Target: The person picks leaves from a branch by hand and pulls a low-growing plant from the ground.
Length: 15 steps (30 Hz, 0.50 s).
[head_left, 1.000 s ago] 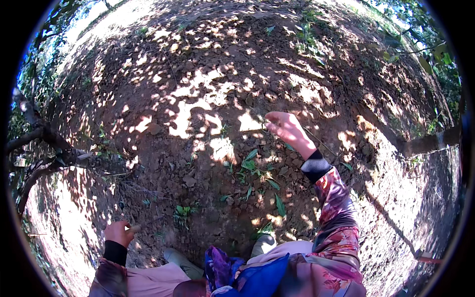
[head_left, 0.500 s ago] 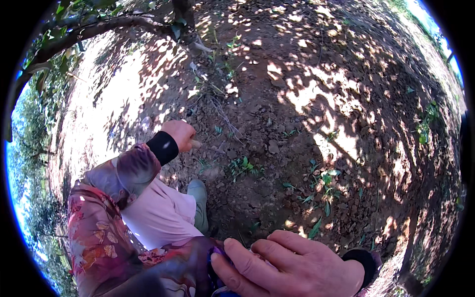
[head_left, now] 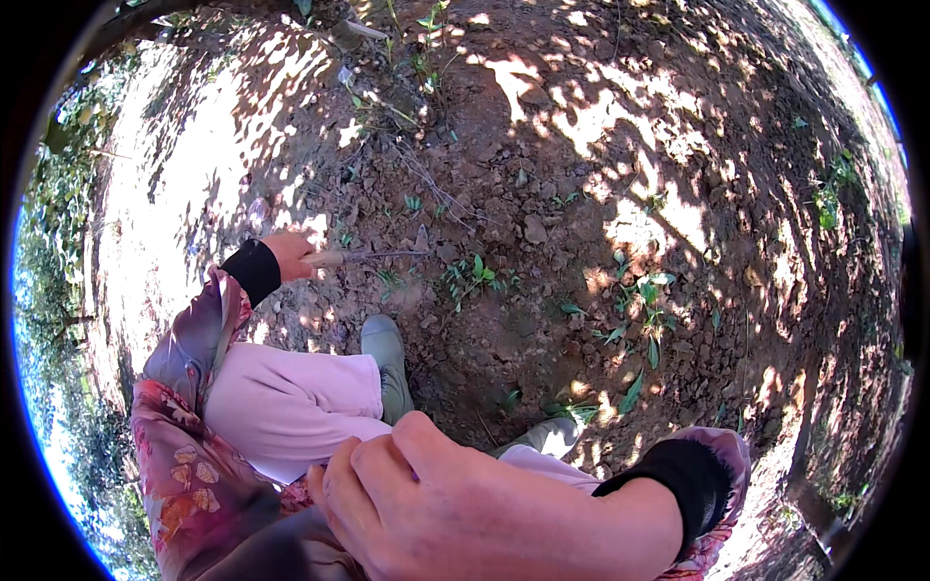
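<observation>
My left hand (head_left: 289,256) is closed round the pale wooden handle of a small hand hoe (head_left: 368,256). Its thin metal shaft points right, low over the soil, and ends in a small upturned blade beside a leafy weed (head_left: 475,279). Close to the camera, my right hand (head_left: 455,494) is held before my body with its fingers curled toward my patterned shirt. A speck of purple shows between those fingers; what they grip is mostly hidden.
Below are my green boots (head_left: 386,360) and pink trousers (head_left: 291,387). Several weeds grow on the cloddy brown soil, including a larger clump (head_left: 647,295) to the right. Dry twigs (head_left: 426,179) lie ahead, and a tree branch (head_left: 145,17) crosses the upper left.
My left hand has swung left, and the hoe's shaft and blade have come into sight. My right hand has moved left and its fingers have curled. The view has tipped down, showing a second boot.
</observation>
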Motion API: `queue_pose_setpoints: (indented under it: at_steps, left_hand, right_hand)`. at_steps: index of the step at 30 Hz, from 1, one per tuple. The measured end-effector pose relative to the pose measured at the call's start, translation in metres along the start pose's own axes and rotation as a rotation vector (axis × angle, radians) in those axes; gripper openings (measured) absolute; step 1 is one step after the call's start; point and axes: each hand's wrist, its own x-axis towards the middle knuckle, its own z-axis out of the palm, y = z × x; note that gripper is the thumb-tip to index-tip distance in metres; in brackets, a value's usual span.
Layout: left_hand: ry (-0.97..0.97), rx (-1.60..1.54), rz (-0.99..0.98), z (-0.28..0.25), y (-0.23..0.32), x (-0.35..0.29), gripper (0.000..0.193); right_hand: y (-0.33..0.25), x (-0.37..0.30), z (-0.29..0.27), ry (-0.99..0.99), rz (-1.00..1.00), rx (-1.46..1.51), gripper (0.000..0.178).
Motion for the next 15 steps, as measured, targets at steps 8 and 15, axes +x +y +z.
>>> queue_pose_setpoints:
  at_steps: [8,15]
  left_hand:
    - [0.006,-0.804,-0.144,-0.007,-0.021,-0.026,0.035]
    - [0.334,-1.512,-0.41,0.081,-0.072,0.029,0.039]
  right_hand:
    - [0.026,0.024,0.044,-0.288,0.289,0.098,0.032]
    - [0.028,-0.088,0.084,-0.58,0.874,0.034,0.043]
